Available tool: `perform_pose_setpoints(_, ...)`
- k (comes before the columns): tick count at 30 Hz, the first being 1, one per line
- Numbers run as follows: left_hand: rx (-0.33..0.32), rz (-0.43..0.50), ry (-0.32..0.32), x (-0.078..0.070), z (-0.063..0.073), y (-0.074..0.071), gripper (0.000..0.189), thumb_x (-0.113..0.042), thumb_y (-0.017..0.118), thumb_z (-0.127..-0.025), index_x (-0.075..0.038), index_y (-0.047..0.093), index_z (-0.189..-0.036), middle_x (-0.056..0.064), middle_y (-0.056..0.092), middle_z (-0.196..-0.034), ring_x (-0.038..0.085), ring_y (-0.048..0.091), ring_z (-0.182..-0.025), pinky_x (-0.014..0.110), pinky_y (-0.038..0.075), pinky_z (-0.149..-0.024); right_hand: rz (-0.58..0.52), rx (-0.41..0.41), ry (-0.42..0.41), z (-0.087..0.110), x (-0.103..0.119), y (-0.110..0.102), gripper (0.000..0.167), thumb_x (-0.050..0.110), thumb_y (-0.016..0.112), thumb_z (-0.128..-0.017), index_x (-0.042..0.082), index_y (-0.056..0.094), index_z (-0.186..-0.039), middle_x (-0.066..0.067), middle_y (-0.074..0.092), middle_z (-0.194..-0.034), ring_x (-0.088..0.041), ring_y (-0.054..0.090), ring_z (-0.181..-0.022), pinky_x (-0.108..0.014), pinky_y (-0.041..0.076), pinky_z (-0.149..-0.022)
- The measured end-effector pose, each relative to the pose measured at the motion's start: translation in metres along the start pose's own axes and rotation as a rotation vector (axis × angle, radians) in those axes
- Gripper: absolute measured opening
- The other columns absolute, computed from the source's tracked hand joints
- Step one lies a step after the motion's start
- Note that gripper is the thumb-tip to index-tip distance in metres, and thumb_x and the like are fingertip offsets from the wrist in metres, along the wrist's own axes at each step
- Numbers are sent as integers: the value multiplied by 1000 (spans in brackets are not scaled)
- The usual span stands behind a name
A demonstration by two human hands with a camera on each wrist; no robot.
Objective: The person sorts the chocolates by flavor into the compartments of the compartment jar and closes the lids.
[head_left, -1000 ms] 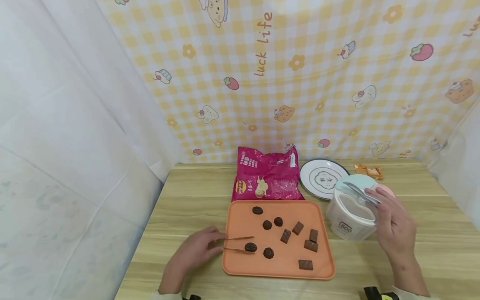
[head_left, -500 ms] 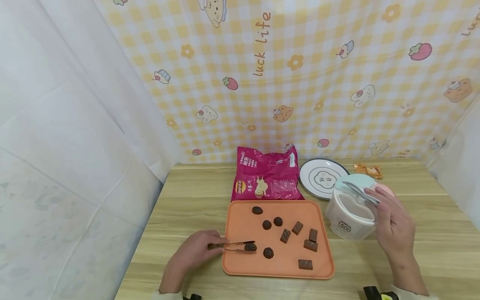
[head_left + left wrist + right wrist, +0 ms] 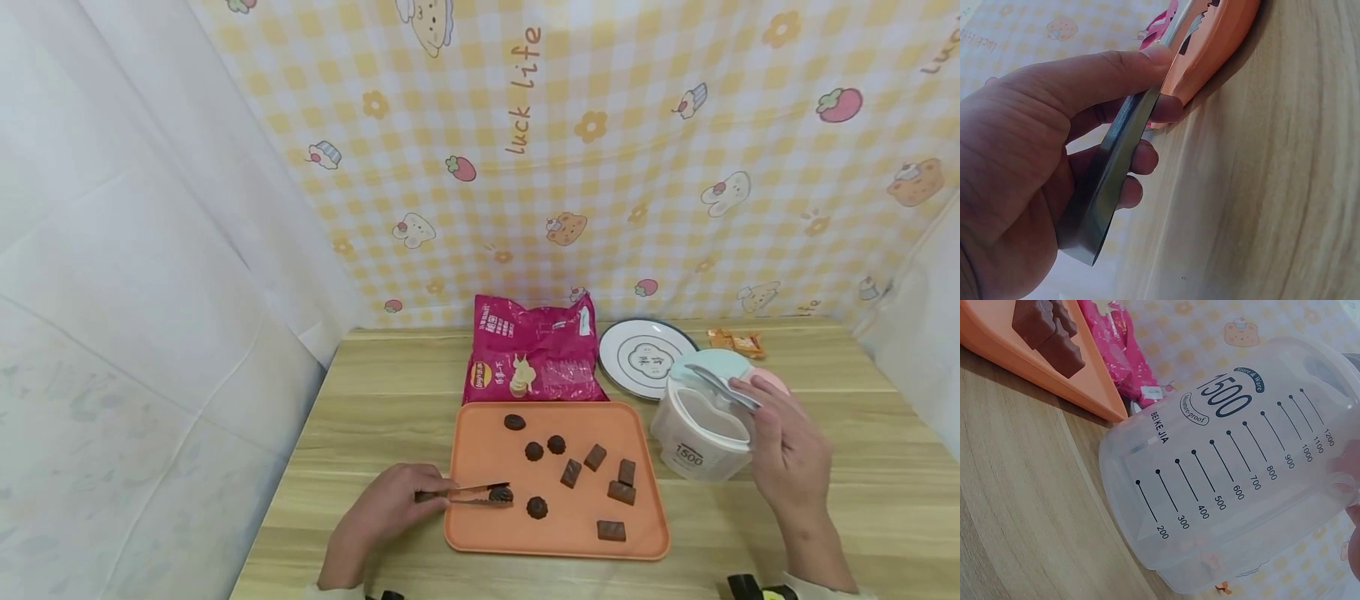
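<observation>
A yellow-and-white checked cloth, printed with cartoon treats and "luck life", hangs behind a light wood-grain tabletop. Pale white sheeting covers the left side. At the middle of the tabletop sits a rounded rectangular orange tray. A crinkled magenta Lay's bag lies just beyond its far edge. Right of the tray stands a translucent plastic container marked "1500", with a measuring scale on its wall. The right hand is at its top, fingers and thumb pinching the raised lid flap. Behind the container lies a round white plate with a dark rim and a line drawing.

The left hand, at the tray's left edge, holds slim metal tongs, thumb and fingers pressed on opposite sides. Their serrated ends reach over the tray, with one dark oval chocolate between them; whether both ends touch it cannot be told.

Small orange packets rest near the far edge of the tabletop. Five brown rectangular chocolates occupy the tray's right half; four other dark moulded chocolates lie left of them, well apart from the container.
</observation>
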State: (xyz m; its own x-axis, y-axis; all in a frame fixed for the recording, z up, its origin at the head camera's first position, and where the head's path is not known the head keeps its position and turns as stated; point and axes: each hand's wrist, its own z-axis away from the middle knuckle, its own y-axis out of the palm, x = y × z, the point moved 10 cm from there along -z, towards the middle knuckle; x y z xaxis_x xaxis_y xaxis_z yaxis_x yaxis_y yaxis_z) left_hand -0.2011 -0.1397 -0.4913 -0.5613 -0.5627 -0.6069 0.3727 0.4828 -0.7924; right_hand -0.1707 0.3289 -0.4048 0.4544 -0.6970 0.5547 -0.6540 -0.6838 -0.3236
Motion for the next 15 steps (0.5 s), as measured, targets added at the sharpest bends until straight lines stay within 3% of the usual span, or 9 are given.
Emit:
perform_pose_setpoints(10, -54, -49, -1, -7, 0, -7, 23, -22, 76, -95, -14, 81, -116, -15, 65, -89, -2, 48, -67, 21, 47, -62, 10, 5, 0, 1, 1, 1, 34, 15, 48, -109, -3, 76, -115, 0, 71, -124, -7, 55, -131, -19, 34, -110)
perform_pose_setpoints(15, -142, -140, 59, -22, -7, -17, 21, -24, 75, -96, -17, 81, -115, -8, 73, -102, 4, 64, -84, 29, 55, -73, 23, 11, 19, 1, 0, 1, 34, 17, 48, -109, -1, 76, -117, 3, 70, -126, -6, 53, -132, -17, 33, -109)
